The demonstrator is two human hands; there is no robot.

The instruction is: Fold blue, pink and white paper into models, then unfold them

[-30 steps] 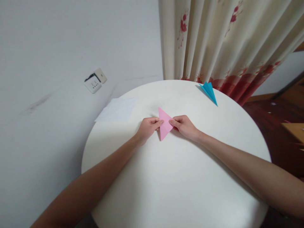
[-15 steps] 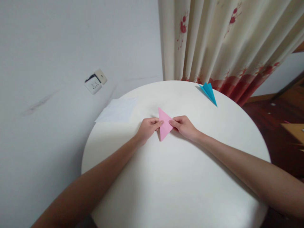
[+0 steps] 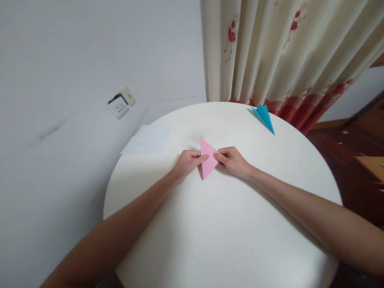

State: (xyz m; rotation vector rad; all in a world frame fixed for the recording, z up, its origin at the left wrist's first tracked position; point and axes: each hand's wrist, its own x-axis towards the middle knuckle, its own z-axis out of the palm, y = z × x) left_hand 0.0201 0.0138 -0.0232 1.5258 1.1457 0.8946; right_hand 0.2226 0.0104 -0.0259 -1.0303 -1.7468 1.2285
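A pink paper triangle lies flat near the middle of the round white counter, one point aimed away from the person and one toward them. The left hand pinches its left edge, the grip closed on the paper with the thumb on top. The right hand pinches the right corner the same way, fingers curled, grip clamped on the paper.

The work looks like setting a fold. To do it well, the edges should be lined up exactly before any pressing, the paper kept flat against the counter, and the crease run with a fingertip from the middle outward so the layers do not slip.

A white sheet lies at the far left rim, and a blue folded paper sits at the far right by the curtain, both well apart from the hands
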